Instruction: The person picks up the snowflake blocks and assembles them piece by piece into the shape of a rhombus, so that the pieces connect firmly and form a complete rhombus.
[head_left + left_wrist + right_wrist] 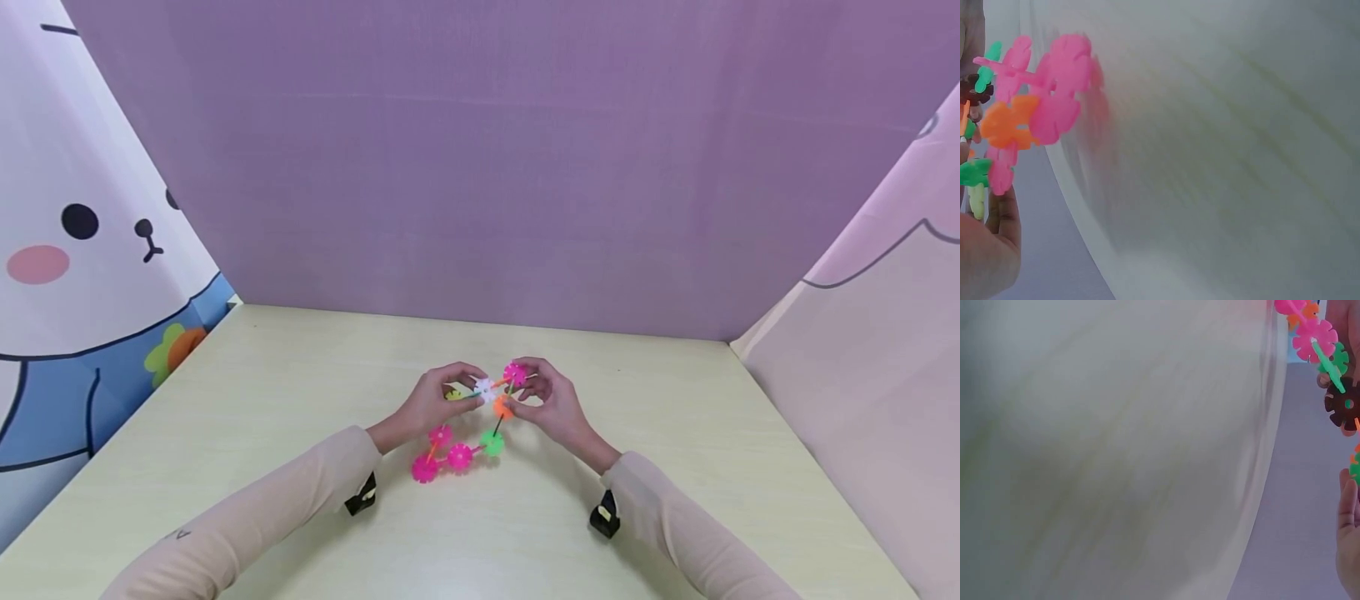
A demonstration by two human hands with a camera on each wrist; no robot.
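Note:
A loop of notched plastic snowflake discs hangs between my hands above the table. In the head view my left hand (pixel 438 396) pinches the loop beside a white disc (pixel 485 390) and a yellow disc (pixel 453 395). Opposite it, my right hand (pixel 553 406) grips around a pink disc (pixel 515 372) and an orange disc (pixel 502 407). Lower in the loop come a green disc (pixel 492 442) and several pink ones (pixel 460 456). A dark brown disc (pixel 1344 404) shows in the right wrist view. Fingers hide some of the joints.
A pale wooden table (pixel 300 367) lies under both hands. Behind it rises a purple partition (pixel 480 167). Cartoon-printed fabric (pixel 90 292) stands at the left side and a pinkish panel (pixel 870 383) at the right. Each wrist carries a black strapped device (pixel 604 515).

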